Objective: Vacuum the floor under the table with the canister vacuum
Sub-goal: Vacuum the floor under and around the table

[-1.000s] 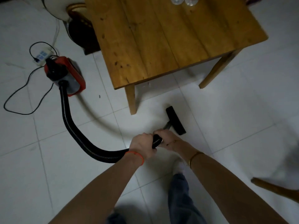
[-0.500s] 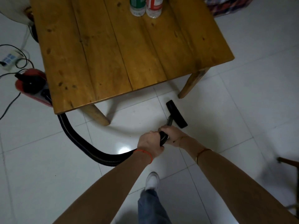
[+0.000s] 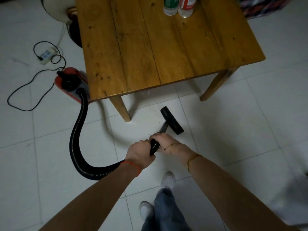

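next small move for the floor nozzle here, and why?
Probably push the black floor nozzle forward between the legs of the wooden table: both hands, left hand and right hand, grip the black ribbed hose, and the nozzle sits on tile just short of the table edge.

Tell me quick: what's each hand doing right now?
Left hand: closed around the black hose, just behind the right hand.
Right hand: closed on the hose's front end, near the floor nozzle.

White glossy floor (image 3: pixel 250 139) tiles with thin grout lines, dimly lit; a wooden plank table (image 3: pixel 166 52) on angled legs carries 2 bottles (image 3: pixel 178 6).
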### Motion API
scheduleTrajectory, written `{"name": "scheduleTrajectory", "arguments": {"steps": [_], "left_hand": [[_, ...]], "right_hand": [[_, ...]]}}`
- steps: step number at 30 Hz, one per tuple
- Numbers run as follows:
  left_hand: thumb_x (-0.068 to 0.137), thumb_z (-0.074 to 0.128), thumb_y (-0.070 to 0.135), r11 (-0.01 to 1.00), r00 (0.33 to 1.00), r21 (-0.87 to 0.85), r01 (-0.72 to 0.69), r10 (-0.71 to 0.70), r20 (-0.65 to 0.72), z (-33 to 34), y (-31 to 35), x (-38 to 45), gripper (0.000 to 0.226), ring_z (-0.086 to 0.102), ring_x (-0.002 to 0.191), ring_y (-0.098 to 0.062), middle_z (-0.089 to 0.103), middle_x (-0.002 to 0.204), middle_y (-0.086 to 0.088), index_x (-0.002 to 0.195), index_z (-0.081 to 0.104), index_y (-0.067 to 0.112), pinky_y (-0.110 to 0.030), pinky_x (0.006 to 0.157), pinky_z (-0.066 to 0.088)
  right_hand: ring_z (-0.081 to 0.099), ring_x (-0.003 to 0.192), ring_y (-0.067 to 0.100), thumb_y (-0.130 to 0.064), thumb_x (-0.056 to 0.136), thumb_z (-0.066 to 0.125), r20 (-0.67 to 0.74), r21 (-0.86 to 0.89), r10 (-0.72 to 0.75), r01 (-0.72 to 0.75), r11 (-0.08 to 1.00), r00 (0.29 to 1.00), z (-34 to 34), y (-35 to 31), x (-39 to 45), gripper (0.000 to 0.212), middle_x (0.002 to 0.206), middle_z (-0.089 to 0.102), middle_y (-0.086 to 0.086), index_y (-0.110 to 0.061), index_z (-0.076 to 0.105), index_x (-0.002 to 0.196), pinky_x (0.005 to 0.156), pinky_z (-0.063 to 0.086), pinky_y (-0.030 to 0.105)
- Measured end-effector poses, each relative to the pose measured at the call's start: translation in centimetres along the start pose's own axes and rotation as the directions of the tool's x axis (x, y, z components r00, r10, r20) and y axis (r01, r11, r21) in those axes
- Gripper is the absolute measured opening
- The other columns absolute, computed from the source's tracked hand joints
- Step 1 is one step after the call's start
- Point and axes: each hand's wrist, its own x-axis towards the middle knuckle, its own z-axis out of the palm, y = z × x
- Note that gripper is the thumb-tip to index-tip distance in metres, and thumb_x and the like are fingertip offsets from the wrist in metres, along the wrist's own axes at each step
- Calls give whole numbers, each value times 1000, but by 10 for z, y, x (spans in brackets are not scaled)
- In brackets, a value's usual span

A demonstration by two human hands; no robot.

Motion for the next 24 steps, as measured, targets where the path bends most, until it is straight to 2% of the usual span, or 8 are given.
{"name": "scheduleTrajectory", "arguments": {"steps": [7, 13, 18, 24], "left_hand": [[85, 52, 27, 998, 998, 24, 52, -52, -22, 20, -56, -54, 23, 63, 86, -24, 64, 95, -4, 103, 55, 13, -28, 65, 41], [85, 51, 26, 997, 995, 14, 80, -79, -55, 42, -82, -84, 21, 62, 83, -24, 64, 92, -4, 101, 55, 13, -27, 62, 40], [85, 52, 27, 997, 994, -8, 74, -75, -85, 50, -82, -71, 23, 62, 82, -24, 63, 91, -4, 103, 55, 13, -27, 61, 40], [87, 53, 29, 997, 987, -48, 55, -61, -151, 42, -46, -17, 27, 62, 87, -26, 64, 98, -7, 108, 55, 12, -28, 65, 38]], "right_hand": [[58, 100, 29, -5, 77, 64, 8, -3, -75, 75, 997, 997, 48, -61, 6, 29, 105, 63, 13, -9, 59, 105, 89, 47, 39], [58, 99, 30, -6, 79, 63, 30, -44, -116, 117, 992, 993, 80, -88, 6, 27, 105, 63, 15, -8, 59, 105, 88, 48, 39], [57, 97, 28, -6, 80, 62, 6, -64, -105, 105, 992, 994, 80, -76, 13, 23, 103, 62, 14, -8, 59, 102, 86, 47, 35], [57, 95, 29, -3, 81, 59, 19, -129, -73, 74, 989, 997, 34, -25, 32, 17, 100, 62, 17, -4, 60, 98, 89, 44, 36]]}}
